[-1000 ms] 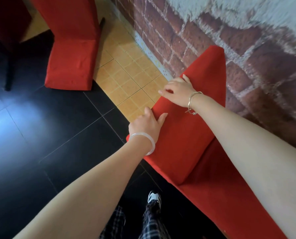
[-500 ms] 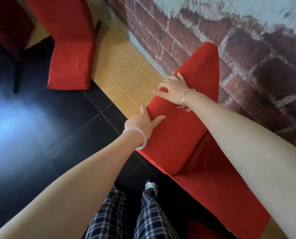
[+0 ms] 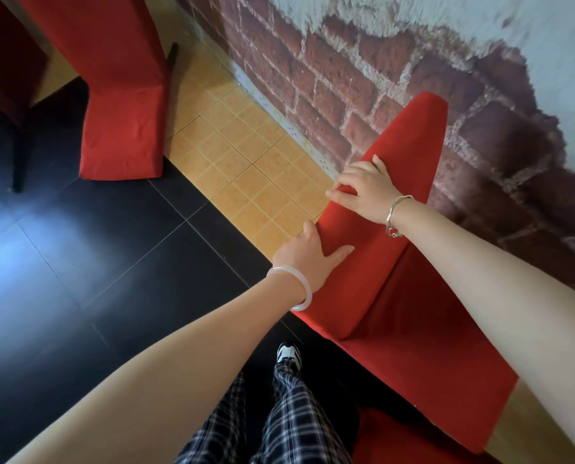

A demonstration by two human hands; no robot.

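A chair in a red fabric cover [image 3: 379, 279] stands against the brick wall at the right. My left hand [image 3: 307, 251], with a white bangle on its wrist, grips the near edge of the seat cover: its thumb lies on top and its fingers wrap under the edge, hidden. My right hand [image 3: 363, 187], with a metal bracelet on its wrist, lies on the far edge of the same seat cover. Its fingers are bent and pinch the red fabric at the rim.
A second red-covered chair [image 3: 118, 95] stands at the upper left on thin black legs. The brick wall [image 3: 329, 78] runs close behind the near chair. The floor is black tile [image 3: 95, 262] with a yellow tile strip [image 3: 246, 169] along the wall. My checked trousers and a shoe [image 3: 289, 354] are below.
Both hands keep their hold on the seat cover. My view has shifted slightly, so the chair and hands sit a little lower and more to the right in the frame.
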